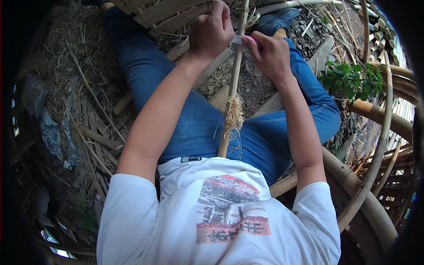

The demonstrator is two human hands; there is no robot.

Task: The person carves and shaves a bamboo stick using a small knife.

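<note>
A long, thin bamboo stick [235, 73] runs up between my legs, its lower end against my shirt. Across its upper part lies a short pale blade [237, 39] of a knife, with a bit of pink handle showing at my right hand. My right hand [270, 53] is closed around that pink handle, just right of the stick. On the other side my left hand [211, 33] is a fist where the blade's far end meets it; the part inside the fist is hidden. Curled bamboo shavings [234, 115] cling to the stick near my lap.
My legs in blue jeans [143, 70] are spread on ground strewn with straw and bamboo scraps. A leafy green plant [351, 81] grows at right, beside curved bamboo poles [382, 119]. Cut bamboo lengths [380, 35] are stacked at top right; wooden slats [170, 15] stand ahead.
</note>
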